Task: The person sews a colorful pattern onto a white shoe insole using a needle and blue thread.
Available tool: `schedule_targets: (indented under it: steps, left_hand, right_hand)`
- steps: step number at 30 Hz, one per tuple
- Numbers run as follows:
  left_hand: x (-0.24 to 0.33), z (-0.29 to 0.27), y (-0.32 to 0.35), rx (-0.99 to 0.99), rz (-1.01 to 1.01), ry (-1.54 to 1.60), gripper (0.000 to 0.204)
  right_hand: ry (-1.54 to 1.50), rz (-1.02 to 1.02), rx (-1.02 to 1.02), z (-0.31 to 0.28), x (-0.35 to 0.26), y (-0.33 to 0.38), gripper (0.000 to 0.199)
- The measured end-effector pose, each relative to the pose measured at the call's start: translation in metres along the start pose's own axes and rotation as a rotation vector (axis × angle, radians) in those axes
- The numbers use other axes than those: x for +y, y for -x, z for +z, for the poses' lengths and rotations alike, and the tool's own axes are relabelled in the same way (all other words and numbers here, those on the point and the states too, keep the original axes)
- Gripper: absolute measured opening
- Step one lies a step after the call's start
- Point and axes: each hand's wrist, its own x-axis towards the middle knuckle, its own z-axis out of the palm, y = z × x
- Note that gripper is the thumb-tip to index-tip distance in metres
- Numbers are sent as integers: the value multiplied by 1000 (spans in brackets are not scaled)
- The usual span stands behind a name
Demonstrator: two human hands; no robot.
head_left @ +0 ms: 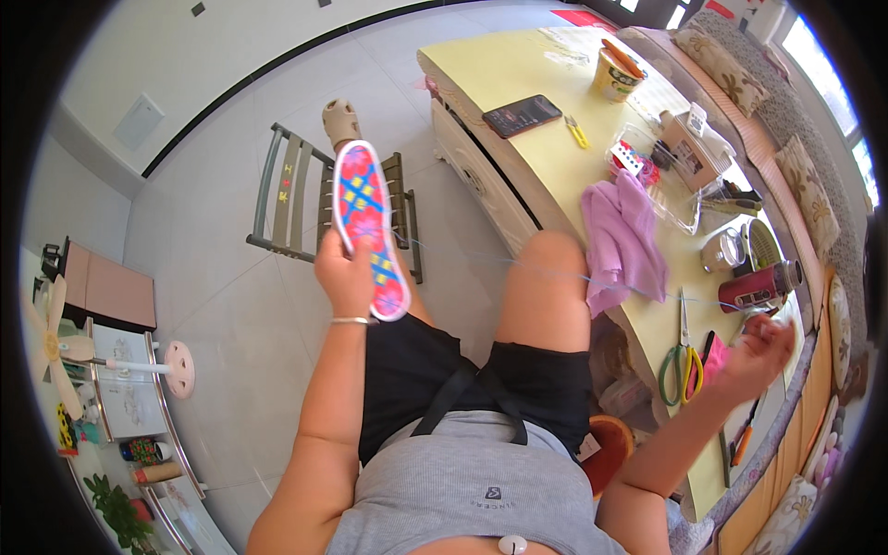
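My left hand (pixel 344 276) is closed round the middle of an embroidered insole (pixel 359 196), held upright over my lap. The insole has a white edge and a stitched pattern of red and pink flowers, blue crossing lines and yellow patches. From its right side a thin pale-blue thread (pixel 546 266) stretches across my knee to the table's right end. There my right hand (pixel 754 361) is raised with curled fingers, pinching the thread's far end. Whether a needle is in those fingers is too small to tell. Scissors (pixel 683 361) with green and yellow handles lie beside it.
On the yellow-covered table (pixel 555 176) are a phone (pixel 523 117), yellow snips (pixel 576 131), a tub (pixel 618 74), a lilac cloth (pixel 624 236), a glass jar (pixel 722 251) and a dark red flask (pixel 760 286). A folding stool (pixel 296 194) stands left of my leg; a fan (pixel 69 347) is farther left.
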Motion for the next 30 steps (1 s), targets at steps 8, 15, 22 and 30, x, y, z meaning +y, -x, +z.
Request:
schedule_targets:
  steps: [8,15,22,30]
  left_hand:
    - [108,-3,69,-534,-338,766,14]
    - [121,-11,75,-568,-327,789,15]
    - [121,-11,78,-571,-324,791,16]
    - [122,-11,80,-576,-323,768,17]
  right_hand:
    - [464,-162,-1056,118,12,202,9]
    - [431,-296,-1171,127,13,224,15]
    - [447,-302,-1178,125,13,224,16]
    - [459,-296,-1178,122,13,222,16]
